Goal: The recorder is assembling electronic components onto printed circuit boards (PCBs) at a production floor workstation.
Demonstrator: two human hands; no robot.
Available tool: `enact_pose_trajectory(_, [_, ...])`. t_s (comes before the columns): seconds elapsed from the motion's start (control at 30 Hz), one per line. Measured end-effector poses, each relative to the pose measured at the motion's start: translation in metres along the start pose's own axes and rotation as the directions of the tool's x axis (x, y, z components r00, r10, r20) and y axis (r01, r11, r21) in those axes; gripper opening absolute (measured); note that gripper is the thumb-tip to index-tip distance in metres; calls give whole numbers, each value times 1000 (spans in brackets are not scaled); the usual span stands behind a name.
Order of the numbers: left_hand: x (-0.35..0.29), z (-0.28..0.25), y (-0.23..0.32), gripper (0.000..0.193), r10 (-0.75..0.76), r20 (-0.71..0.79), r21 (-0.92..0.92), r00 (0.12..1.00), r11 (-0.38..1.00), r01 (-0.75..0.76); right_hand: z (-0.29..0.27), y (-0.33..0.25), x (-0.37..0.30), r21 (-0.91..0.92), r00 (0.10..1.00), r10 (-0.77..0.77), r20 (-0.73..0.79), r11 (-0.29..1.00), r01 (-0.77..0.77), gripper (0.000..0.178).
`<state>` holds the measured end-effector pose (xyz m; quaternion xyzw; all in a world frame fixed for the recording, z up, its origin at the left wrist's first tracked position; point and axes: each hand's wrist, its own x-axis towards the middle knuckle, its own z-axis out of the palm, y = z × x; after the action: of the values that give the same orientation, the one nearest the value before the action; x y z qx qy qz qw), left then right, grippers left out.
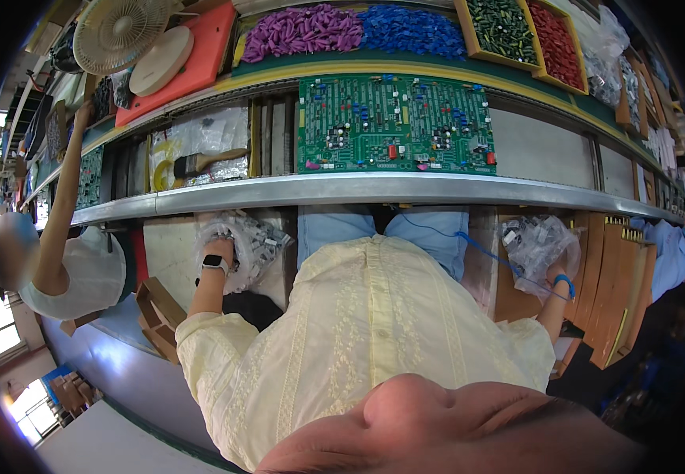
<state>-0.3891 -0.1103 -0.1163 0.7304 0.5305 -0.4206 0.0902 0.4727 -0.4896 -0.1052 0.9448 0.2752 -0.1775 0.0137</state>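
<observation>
My left hand (222, 246) reaches down into a clear plastic bag (257, 246) of small grey and dark parts, left of my lap. Its fingers curl inward among the plastic and parts, so whatever they grasp is hidden. On the other side, my right hand (557, 270) is at a second clear bag (533, 241) with white and dark parts in it. Plastic covers the fingers of this hand. Ahead of me, a green circuit board panel (396, 125) with many mounted components lies on the line, touched by neither hand.
A metal rail (374, 188) runs between me and the board. Beyond are heaps of purple parts (303, 31) and blue parts (409, 31), plus boxes of green (502, 30) and red parts (555, 46). A brush (204, 160) lies left; a co-worker's arm (66, 205) extends farther left.
</observation>
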Motion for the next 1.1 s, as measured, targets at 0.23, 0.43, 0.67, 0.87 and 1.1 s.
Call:
enact_pose_trajectory(0.23, [1, -4, 2, 24, 17, -25, 28, 1000, 999, -16, -47, -40, -24, 80, 998, 54, 41, 995, -57, 31])
enact_pose_trajectory(0.43, [-5, -1, -3, 24, 36, -65, -11, 997, 999, -37, -101, -105, -67, 147, 993, 87, 77, 984, -98, 31])
enact_pose_trajectory(0.67, [2, 12, -16, 19, 143, -191, -126, 971, 978, -169, -158, -215, -114, 381, 979, -13, 201, 922, -66, 26])
enact_pose_trajectory(0.87, [-30, -2, -25, 24, -85, -273, -463, 958, 885, -54, -133, -329, -125, 854, 709, -683, 177, 465, 235, 27])
enact_pose_trajectory(1.1, [-58, -35, -29, 34, -92, -302, -953, 949, 3, -303, -107, -453, -132, 933, 327, -932, 155, 248, 263, 22])
